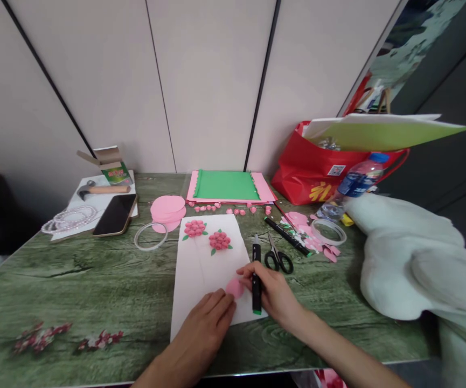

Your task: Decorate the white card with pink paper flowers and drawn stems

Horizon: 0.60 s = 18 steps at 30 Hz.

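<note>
Right hand: black marker grasped.
Left hand: pink circle touched by fingertips; whether pinched cannot be told.
Pink circle: held between both hands, over the white sheet, near right.
Far end: two pink flowers attached.
Right: scissors laid down.

On the bench, the sheet lies near the middle, two flowers on its far half. On its near half, the disc is between left fingers and right fingers, with a marker at the latter. Right of the sheet lie scissors, then a second marker, scraps and a roll; behind these, a bottle stands before a bag. Buds line up between sheet and folder. Left are another roll, discs behind it, then a phone, beads, hammer and box.
</note>
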Each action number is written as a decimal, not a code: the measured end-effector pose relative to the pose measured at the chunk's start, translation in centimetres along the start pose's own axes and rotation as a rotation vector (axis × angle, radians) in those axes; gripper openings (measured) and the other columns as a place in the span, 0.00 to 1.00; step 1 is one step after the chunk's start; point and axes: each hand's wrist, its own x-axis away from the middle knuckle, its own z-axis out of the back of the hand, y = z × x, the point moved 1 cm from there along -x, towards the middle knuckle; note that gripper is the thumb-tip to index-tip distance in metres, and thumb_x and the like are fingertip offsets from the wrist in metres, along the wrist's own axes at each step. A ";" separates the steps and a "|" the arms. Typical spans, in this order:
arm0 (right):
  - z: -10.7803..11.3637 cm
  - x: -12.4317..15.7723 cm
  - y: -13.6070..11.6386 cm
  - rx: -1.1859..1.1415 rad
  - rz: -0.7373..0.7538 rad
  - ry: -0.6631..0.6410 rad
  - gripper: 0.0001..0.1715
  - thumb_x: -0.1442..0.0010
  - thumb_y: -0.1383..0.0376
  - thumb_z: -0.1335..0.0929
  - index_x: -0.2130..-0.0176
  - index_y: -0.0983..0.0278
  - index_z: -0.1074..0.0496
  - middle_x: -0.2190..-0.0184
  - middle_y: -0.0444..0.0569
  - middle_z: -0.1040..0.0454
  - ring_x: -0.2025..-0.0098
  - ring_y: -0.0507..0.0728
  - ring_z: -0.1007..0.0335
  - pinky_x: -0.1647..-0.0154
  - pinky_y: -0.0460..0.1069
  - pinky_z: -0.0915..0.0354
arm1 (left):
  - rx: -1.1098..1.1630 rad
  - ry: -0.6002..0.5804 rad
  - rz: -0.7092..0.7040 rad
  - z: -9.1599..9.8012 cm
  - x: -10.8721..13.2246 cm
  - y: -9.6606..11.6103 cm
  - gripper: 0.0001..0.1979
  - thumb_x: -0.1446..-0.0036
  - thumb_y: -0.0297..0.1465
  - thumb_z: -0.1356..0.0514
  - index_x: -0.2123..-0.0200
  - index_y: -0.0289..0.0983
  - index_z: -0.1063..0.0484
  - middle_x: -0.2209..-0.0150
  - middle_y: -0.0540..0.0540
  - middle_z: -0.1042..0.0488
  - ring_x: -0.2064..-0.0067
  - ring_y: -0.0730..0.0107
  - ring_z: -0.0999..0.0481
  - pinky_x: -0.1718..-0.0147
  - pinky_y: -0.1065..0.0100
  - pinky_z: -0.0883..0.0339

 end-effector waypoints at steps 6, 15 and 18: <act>2.1 -0.1 -0.7 -0.207 -0.110 0.073 0.22 0.40 0.53 0.39 0.59 0.65 0.27 0.78 0.47 0.27 0.75 0.53 0.31 0.72 0.47 0.34 | -0.041 -0.045 -0.031 0.0 0.3 0.1 0.20 0.46 0.15 0.54 0.51 0.26 0.34 0.51 0.37 0.28 0.49 0.57 0.30 0.55 0.59 0.28; 1.2 0.1 -0.8 -0.097 -0.221 0.035 0.19 0.44 0.56 0.36 0.77 0.64 0.25 0.88 0.44 0.32 0.82 0.51 0.36 0.80 0.45 0.39 | -0.038 -0.064 -0.027 -0.2 0.5 0.1 0.20 0.45 0.16 0.53 0.50 0.26 0.35 0.49 0.36 0.29 0.47 0.56 0.31 0.54 0.60 0.29; 1.9 -0.1 -1.4 -0.023 -0.146 0.049 0.18 0.44 0.59 0.36 0.80 0.63 0.26 0.88 0.44 0.32 0.83 0.51 0.36 0.81 0.45 0.39 | -0.029 -0.053 -0.021 -0.2 0.5 0.0 0.20 0.45 0.17 0.53 0.50 0.26 0.35 0.50 0.36 0.29 0.47 0.57 0.31 0.53 0.61 0.30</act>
